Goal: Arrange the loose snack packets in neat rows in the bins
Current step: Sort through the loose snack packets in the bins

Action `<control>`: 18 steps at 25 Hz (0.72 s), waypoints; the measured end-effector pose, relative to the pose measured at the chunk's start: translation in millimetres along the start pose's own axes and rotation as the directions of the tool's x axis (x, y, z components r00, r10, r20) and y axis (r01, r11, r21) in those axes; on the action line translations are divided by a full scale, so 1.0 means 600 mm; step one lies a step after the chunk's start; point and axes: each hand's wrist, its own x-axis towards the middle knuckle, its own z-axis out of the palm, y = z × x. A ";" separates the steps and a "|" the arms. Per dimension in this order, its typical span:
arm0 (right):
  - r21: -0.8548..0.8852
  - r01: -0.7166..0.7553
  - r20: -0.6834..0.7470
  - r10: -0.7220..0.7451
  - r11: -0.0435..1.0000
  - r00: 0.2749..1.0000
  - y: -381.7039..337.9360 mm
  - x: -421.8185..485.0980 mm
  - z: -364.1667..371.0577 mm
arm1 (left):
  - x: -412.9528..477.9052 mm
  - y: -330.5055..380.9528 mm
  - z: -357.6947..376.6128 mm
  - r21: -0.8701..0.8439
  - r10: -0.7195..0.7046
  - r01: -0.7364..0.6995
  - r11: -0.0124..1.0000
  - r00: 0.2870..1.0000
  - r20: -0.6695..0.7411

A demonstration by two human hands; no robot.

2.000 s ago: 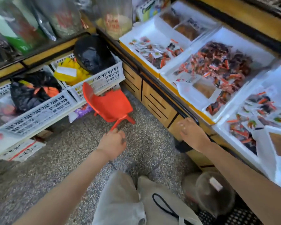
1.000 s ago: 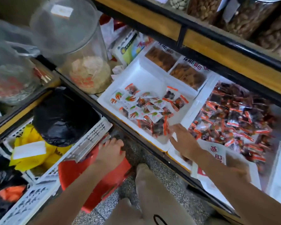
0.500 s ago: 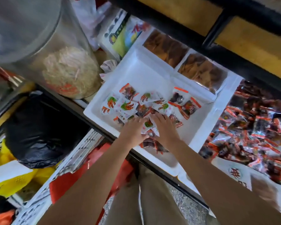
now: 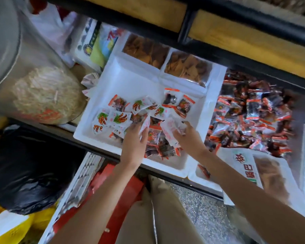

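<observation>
Plastic packets (image 4: 120, 118) lie jumbled in the middle of the white bin (image 4: 130, 80). Toward the bin's front rim, the left hand (image 4: 135, 140) pinches 1 white packet and the right hand (image 4: 188, 138) grips others. They look light, crinkly and slippery, so they are probably best pinched by a sealed edge.

Two hands (image 4: 133, 140) (image 4: 188, 138), two white bins (image 4: 88, 138) (image 4: 201, 178), two brown snack bags (image 4: 144, 50) (image 4: 187, 67), one clear jar (image 4: 25, 67), one black bag (image 4: 25, 169), packets (image 4: 120, 118) beyond counting
</observation>
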 end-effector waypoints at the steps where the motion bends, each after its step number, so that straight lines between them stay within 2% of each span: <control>1: 0.099 -0.043 -0.033 0.046 0.994 0.998 0.012 -0.018 -0.003 | -0.020 0.016 0.009 -0.041 0.073 -0.074 0.996 0.997 -0.010; 2: 0.229 -0.083 -0.051 0.097 0.970 0.994 0.024 -0.041 -0.008 | -0.042 0.030 0.024 -0.083 0.142 -0.140 0.987 0.990 0.015; 4: 0.510 -0.126 -0.020 0.158 0.851 0.987 0.043 -0.088 -0.017 | -0.086 0.052 0.064 -0.096 0.237 -0.226 0.969 0.965 0.114; 6: 0.667 -0.145 0.026 0.171 0.731 0.985 0.055 -0.137 -0.028 | -0.129 0.075 0.096 -0.071 0.274 -0.264 0.962 0.937 0.216; 10: 0.698 -0.065 -0.074 0.163 0.713 0.984 0.114 -0.204 -0.063 | -0.192 0.116 0.119 -0.145 0.430 -0.405 0.902 0.829 0.359; 12: 0.752 -0.062 -0.112 0.219 0.656 0.969 0.146 -0.229 -0.082 | -0.209 0.140 0.131 -0.231 0.490 -0.433 0.872 0.784 0.381; 14: 0.784 -0.021 -0.189 0.271 0.620 0.944 0.175 -0.251 -0.100 | -0.219 0.173 0.154 -0.318 0.463 -0.362 0.876 0.816 0.346; 16: 0.796 0.037 -0.292 0.329 0.604 0.898 0.200 -0.272 -0.121 | -0.227 0.210 0.181 -0.382 0.363 -0.229 0.895 0.872 0.327; 18: 0.796 0.085 -0.364 0.362 0.600 0.858 0.229 -0.294 -0.148 | -0.233 0.249 0.213 -0.390 0.285 -0.107 0.915 0.855 0.433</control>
